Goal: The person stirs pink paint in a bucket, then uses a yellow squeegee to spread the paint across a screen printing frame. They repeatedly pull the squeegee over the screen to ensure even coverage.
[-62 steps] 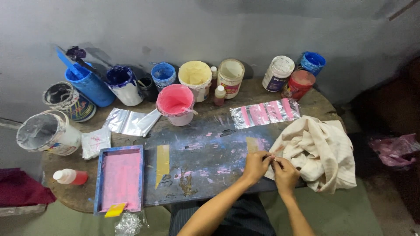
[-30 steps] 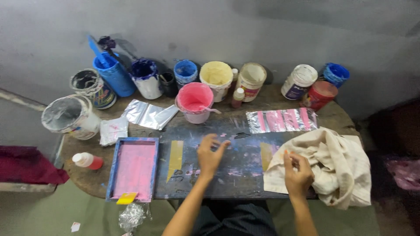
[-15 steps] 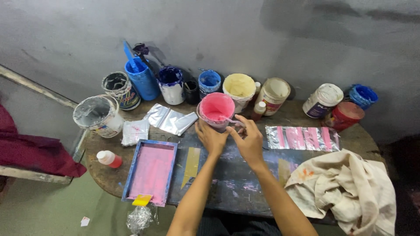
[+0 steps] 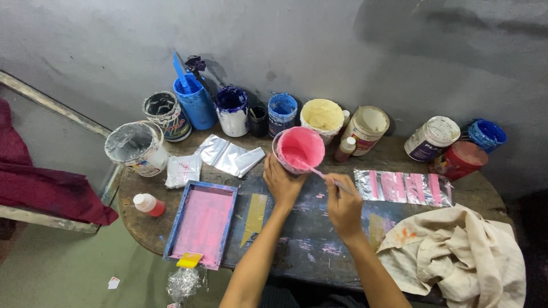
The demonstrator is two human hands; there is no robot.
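A: We see the left hand cupped against the near side of the pink paint tub, fingers wrapped partway round it, bracing it. Tub sits upright on the bench, mid-row, just near of the cream-filled tub and the blue tub.

B: Right hand?

A: Grip pinched shut on a thin stick. Far end of the stick is down in the pink paint, handle angled back toward us and to the right.

B: Risks, as we read it?

A: Three. Left hand only presses one side of the tub, so a hard stir could tip or slide it toward the small red-brown bottle just to its right. Loaded stick lifted out could drip on the foil strip with pink stripes or the cream cloth near right. And the blue-framed screen lies near left of the left forearm; an elbow swing could knock it.

B: How does the tub look?

A: Round, open top, no lid. Inside coated bright pink, rim smeared pink, outer wall pale and paint-stained. We can't tell the fill level; the paint looks thick and glossy.
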